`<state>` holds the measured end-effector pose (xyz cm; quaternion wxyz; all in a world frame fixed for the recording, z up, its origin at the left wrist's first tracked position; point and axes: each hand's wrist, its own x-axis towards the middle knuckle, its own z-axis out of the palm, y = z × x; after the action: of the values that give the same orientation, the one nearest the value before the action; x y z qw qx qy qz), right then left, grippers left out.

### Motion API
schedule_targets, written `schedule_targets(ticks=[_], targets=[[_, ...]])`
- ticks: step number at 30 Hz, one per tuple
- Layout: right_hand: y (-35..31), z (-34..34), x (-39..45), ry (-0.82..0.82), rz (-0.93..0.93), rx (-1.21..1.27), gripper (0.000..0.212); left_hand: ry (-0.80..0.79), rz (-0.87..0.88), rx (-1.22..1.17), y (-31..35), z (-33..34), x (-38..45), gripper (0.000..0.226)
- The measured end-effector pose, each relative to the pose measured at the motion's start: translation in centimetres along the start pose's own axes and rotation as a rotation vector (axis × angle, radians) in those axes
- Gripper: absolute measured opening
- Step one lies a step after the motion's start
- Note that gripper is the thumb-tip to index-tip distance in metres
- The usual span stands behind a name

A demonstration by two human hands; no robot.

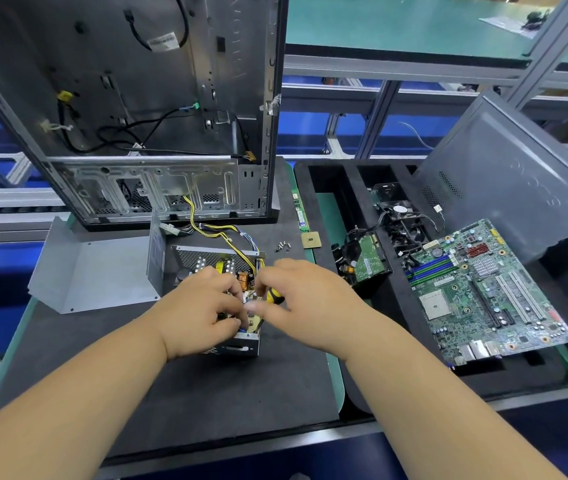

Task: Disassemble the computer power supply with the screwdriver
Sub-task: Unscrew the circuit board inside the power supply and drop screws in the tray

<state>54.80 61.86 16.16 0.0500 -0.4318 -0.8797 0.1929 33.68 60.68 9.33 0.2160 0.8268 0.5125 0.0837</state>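
While left hand [203,306] curls into open power supply [220,299], right hand [296,299] grips screwdriver [274,296]; no label readable.

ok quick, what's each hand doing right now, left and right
Left hand: fingers curled, gripping inside the open power supply.
Right hand: holding the yellow-and-black screwdriver over the power supply.

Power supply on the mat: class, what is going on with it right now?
A person is working inside the opened power supply with both hands. The right hand grips a yellow-handled screwdriver over the circuit board, and the left hand holds parts of the unit beside it. Its metal cover already lies off to the left, and loose screws sit behind.
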Motion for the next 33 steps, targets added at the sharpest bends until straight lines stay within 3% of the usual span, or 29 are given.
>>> schedule_targets(ticks=[4, 15, 17, 19, 21, 23, 27, 31, 33], targets=[[-0.1, 0.4, 0.8, -0.002, 0.054, -0.098, 0.031, 0.009, -0.005, 0.000, 0.0, 0.2, 0.1, 0.030], [0.1, -1.0, 0.4, -0.172, 0.016, 0.198, 0.011, 0.002, -0.011, -0.020, -0.5, 0.4, 0.2, 0.029], [-0.2, -1.0, 0.4, -0.135, 0.022, 0.151, 0.013, -0.005, -0.010, -0.013, -0.6, 0.4, 0.3, 0.028], [-0.7, -0.6, 0.6, -0.050, 0.035, -0.001, 0.037, 0.003, -0.003, -0.019, -0.7, 0.4, 0.4, 0.024], [-1.0, 0.2, 0.9, 0.039, 0.047, -0.213, 0.046, 0.009, 0.001, -0.022, -0.7, 0.3, 0.3, 0.025], [-1.3, 1.1, 1.3, 0.088, 0.099, -0.191, 0.036, 0.012, 0.000, -0.017, -0.7, 0.3, 0.3, 0.031], [-0.9, 1.5, 1.3, 0.093, 0.196, 0.089, 0.023, 0.003, -0.006, 0.000, -0.5, 0.2, 0.2, 0.033], [-0.9, 1.5, 0.8, 0.101, 0.220, 0.051, 0.014, -0.013, 0.000, -0.002, -0.4, 0.2, 0.2, 0.028], [-0.9, 1.5, 0.7, 0.110, 0.224, -0.058, 0.025, -0.011, 0.002, -0.001, -0.2, 0.2, 0.3, 0.027]])
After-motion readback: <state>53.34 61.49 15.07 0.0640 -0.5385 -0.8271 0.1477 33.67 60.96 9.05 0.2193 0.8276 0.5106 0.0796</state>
